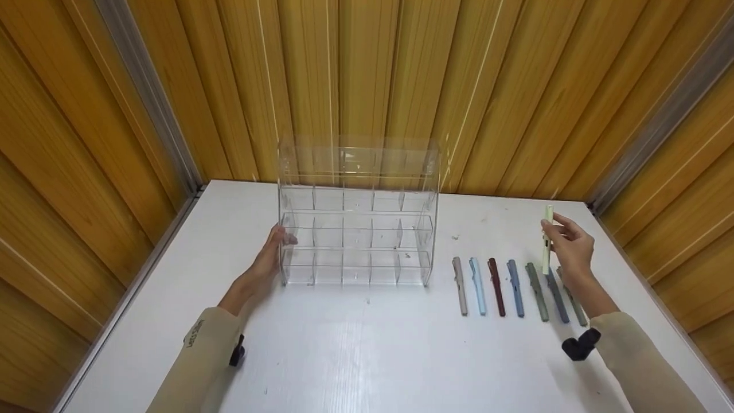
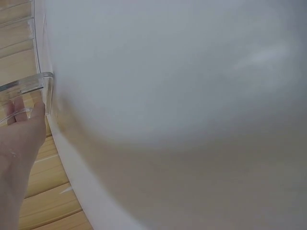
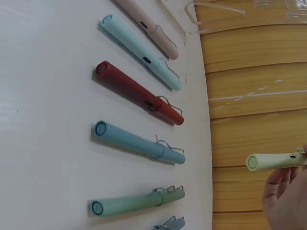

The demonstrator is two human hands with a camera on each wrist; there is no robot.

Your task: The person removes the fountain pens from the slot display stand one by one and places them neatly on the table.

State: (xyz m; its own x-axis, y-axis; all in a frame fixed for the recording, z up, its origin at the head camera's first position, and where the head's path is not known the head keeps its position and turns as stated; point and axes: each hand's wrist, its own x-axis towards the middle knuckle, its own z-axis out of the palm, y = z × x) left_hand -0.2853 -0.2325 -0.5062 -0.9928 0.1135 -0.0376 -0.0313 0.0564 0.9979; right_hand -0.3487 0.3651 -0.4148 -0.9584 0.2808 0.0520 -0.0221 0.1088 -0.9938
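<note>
A clear plastic rack (image 1: 356, 266) with rows of small compartments stands upright on the white table. My left hand (image 1: 265, 261) grips its left side panel, the fingertips showing through the clear wall. The left wrist view shows the thumb and fingers at the rack's edge (image 2: 33, 82). Out to the right, my right hand (image 1: 575, 248) pinches a pale yellow-green capped pen (image 1: 546, 259) above the table. In the right wrist view this pen (image 3: 271, 162) points its round end toward the camera, and the fingers partly hide its clip end.
Several capped pens lie in a row right of the rack: grey (image 1: 460, 287), light blue (image 1: 477, 287), dark red (image 1: 496, 287), blue (image 1: 515, 289), green (image 1: 537, 292) and more under the right hand. Yellow wood-look walls (image 1: 367, 69) enclose the table's back and sides.
</note>
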